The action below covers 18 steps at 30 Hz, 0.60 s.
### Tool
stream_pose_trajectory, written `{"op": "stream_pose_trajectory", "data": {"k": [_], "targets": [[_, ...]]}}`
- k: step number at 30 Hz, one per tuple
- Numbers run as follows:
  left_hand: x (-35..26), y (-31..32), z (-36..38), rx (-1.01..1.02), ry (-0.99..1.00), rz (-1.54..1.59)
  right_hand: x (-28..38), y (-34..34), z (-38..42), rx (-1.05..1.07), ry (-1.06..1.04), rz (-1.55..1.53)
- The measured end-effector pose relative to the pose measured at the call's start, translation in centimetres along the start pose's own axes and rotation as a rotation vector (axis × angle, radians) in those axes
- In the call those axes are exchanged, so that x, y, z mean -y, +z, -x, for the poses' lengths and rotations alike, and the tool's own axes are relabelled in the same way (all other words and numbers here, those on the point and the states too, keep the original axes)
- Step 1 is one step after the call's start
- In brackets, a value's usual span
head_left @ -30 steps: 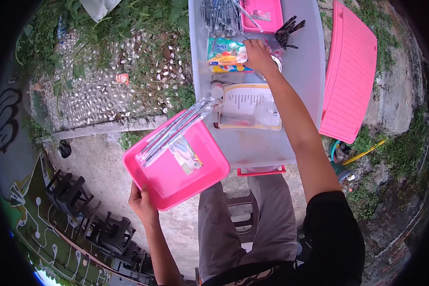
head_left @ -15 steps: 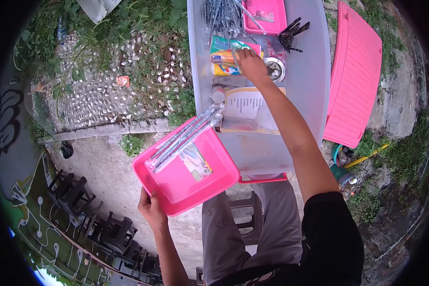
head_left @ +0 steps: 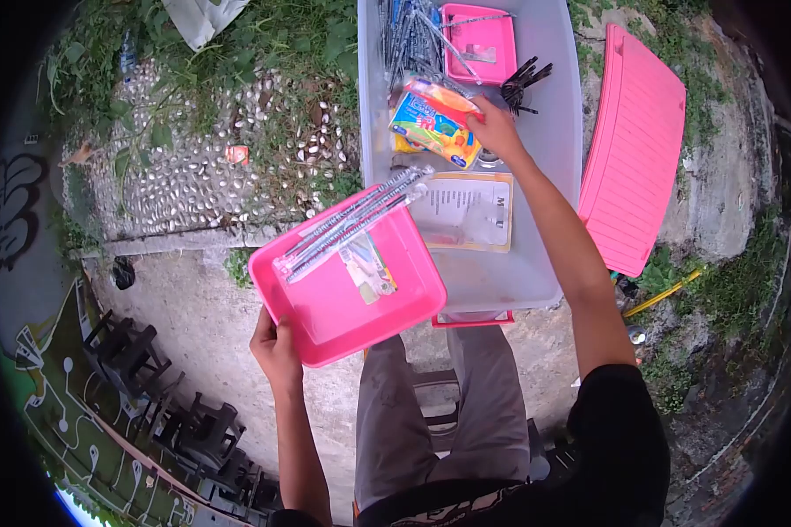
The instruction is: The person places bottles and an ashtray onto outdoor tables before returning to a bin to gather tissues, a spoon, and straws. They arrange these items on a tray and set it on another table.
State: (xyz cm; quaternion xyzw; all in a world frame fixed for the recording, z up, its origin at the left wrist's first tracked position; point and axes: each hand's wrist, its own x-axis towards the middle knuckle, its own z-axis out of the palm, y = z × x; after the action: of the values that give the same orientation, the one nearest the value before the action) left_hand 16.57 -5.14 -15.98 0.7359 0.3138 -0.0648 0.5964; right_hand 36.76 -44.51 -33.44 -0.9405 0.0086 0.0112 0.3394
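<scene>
My left hand [head_left: 277, 347] grips the lower left corner of a pink plastic tray [head_left: 360, 329], thumb over the rim. In the tray lie long patterned sticks in clear wrap [head_left: 351, 224], poking out past its upper right edge, and a small printed packet [head_left: 367, 268]. My right hand [head_left: 494, 127] reaches into a translucent plastic bin [head_left: 492, 281], its fingers closed on the right edge of a colourful blue, yellow and orange packet [head_left: 435, 123]. That packet is tilted, partly covering a round silver-rimmed item [head_left: 488, 158].
Inside the bin are many wrapped sticks [head_left: 410, 44], a smaller pink tray [head_left: 483, 57], a bunch of black sticks [head_left: 525, 83] and a printed sheet [head_left: 461, 211]. A pink lid [head_left: 633, 154] leans at the right. Dark plastic chairs [head_left: 206, 435] stand lower left.
My right hand has taken hold of the colourful packet and tilted it, covering most of the round item. My left hand still holds the pink tray. The view has shifted slightly.
</scene>
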Motion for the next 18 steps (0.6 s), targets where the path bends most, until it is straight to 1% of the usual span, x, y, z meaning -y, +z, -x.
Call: {"op": "stream_pose_trajectory", "data": {"k": [1, 3, 4, 5, 7, 8, 9, 11, 12, 15, 16, 17, 18], "targets": [[0.2, -0.2, 0.1, 0.0, -0.004, -0.014, 0.2, 0.8, -0.1, -0.004, 0.003, -0.004], [1.1, -0.7, -0.1, 0.016, -0.008, -0.041, -1.0, 3.1, -0.5, 0.13, 0.125, -0.113], [1.7, -0.8, -0.1, 0.027, -0.013, -0.06, -2.0, 4.6, -0.7, 0.227, 0.105, 0.018], [2.3, -1.1, 0.0, 0.029, -0.024, -0.069, -1.9, 5.0, -0.4, 0.236, 0.114, 0.014], [3.4, -1.5, 0.3, -0.015, -0.042, -0.072, -0.8, 5.3, -0.7, -0.016, 0.198, -0.123], [3.8, -1.5, 0.4, -0.022, -0.048, -0.067, -1.0, 5.8, -0.8, 0.087, 0.072, -0.113], [4.0, -1.8, 0.7, -0.012, -0.064, -0.077, -1.4, 5.7, -0.3, 0.093, 0.084, -0.109], [4.1, -1.9, 0.6, -0.011, -0.074, -0.071, -1.4, 5.0, -1.3, -0.02, 0.19, -0.142], [4.1, -1.8, 0.8, -0.015, -0.087, -0.051, -1.9, 5.3, -1.9, -0.074, 0.049, -0.061], [4.1, -1.6, 1.1, -0.003, -0.085, -0.044, -1.2, 3.7, -4.0, -0.013, 0.12, -0.042], [4.2, -1.5, 1.1, -0.014, -0.064, -0.046, -0.3, 3.0, -4.6, -0.068, 0.19, -0.134], [4.0, -1.1, 1.1, -0.015, -0.064, -0.043, -0.3, 3.0, -5.1, -0.067, 0.186, -0.132], [3.7, -0.8, 1.1, -0.014, -0.058, -0.052, -0.4, 2.9, -5.4, -0.005, 0.089, -0.105]]}}
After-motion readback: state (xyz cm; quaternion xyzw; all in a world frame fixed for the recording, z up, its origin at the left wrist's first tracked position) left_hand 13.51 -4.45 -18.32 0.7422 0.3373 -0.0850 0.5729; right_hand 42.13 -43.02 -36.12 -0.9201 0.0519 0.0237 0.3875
